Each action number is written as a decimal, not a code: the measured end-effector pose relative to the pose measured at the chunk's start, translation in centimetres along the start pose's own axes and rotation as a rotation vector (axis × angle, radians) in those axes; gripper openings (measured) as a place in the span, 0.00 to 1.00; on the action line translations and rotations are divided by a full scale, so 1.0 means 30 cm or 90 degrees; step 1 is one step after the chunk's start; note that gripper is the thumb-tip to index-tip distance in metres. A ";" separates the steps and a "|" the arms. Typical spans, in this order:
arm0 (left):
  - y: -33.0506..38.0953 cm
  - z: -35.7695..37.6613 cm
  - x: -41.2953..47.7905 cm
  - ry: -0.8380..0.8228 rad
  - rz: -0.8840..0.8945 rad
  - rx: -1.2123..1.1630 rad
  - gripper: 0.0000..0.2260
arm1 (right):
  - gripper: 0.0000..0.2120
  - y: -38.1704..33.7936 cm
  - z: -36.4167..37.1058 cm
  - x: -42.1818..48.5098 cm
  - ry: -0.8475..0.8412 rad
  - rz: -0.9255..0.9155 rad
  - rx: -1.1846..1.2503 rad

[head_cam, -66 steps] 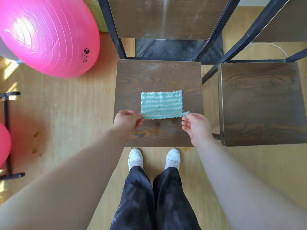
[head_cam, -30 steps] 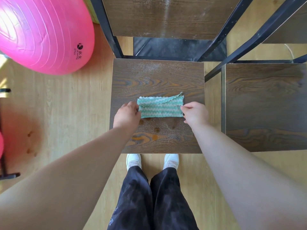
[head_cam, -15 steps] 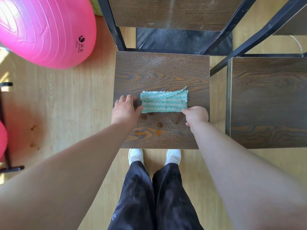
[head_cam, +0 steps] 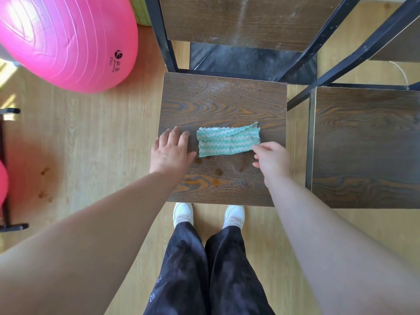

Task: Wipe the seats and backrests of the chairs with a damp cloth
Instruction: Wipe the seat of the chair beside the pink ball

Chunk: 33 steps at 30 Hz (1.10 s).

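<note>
Cloth point(head_cam: 228, 140) lies folded in half, mid-seat on the near chair's seat point(head_cam: 222, 103), top flap a bit skewed. My left hand point(head_cam: 169, 151) is flat on the wood with fingers straight, just beside the cloth's left edge, holding nothing. My right hand point(head_cam: 271, 159) has loosely curled fingers at the cloth's lower right corner; I can't tell if it pinches it or only touches.

Risks, as I judge them:
- The fold is loose, so a one-corner pull likely opens it or bunches it, and the wipe goes streaky.
- Dark wet spots point(head_cam: 218, 171) sit near the front edge. A too-wet cloth may leave puddles on the wood.
- Pale dust point(head_cam: 211, 87) lies at the back of the seat; short strokes would miss it.
- Backrest point(head_cam: 238, 19) and the second seat point(head_cam: 363, 144) look unwiped and are easy to skip.
</note>
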<state>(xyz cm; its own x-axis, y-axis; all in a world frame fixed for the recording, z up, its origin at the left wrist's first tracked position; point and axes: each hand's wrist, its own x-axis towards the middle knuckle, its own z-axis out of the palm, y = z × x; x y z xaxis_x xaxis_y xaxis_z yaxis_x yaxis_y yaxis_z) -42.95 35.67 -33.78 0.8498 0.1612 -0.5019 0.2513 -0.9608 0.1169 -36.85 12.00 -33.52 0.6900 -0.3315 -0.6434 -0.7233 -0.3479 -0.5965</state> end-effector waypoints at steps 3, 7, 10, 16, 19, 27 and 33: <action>-0.001 -0.001 -0.010 -0.006 0.009 0.070 0.29 | 0.03 -0.020 0.016 -0.019 -0.013 -0.082 -0.041; -0.015 0.004 -0.021 -0.005 0.011 0.118 0.29 | 0.02 -0.065 0.056 -0.068 -0.066 -0.201 -0.082; -0.034 0.009 -0.030 -0.001 0.000 0.129 0.29 | 0.02 -0.084 0.114 -0.091 -0.116 -0.295 -0.117; -0.081 0.020 -0.047 -0.004 -0.045 0.116 0.29 | 0.03 -0.061 0.237 -0.093 -0.236 -0.438 -0.365; -0.102 0.028 -0.058 -0.008 -0.052 0.108 0.29 | 0.08 -0.038 0.255 -0.070 -0.248 -0.409 -0.445; -0.135 0.045 -0.065 -0.013 -0.063 0.076 0.29 | 0.19 -0.023 0.272 -0.071 -0.163 -0.484 -0.377; -0.149 0.065 -0.031 0.001 -0.068 0.055 0.30 | 0.27 0.015 0.343 -0.049 -0.107 -0.537 -0.596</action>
<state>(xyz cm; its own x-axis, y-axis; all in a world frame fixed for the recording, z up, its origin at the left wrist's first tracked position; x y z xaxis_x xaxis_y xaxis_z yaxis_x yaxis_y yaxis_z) -45.75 39.39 -35.50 0.8210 0.2632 -0.5067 0.2991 -0.9542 -0.0109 -38.44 21.36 -37.78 0.8640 0.3846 -0.3250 0.2786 -0.9028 -0.3276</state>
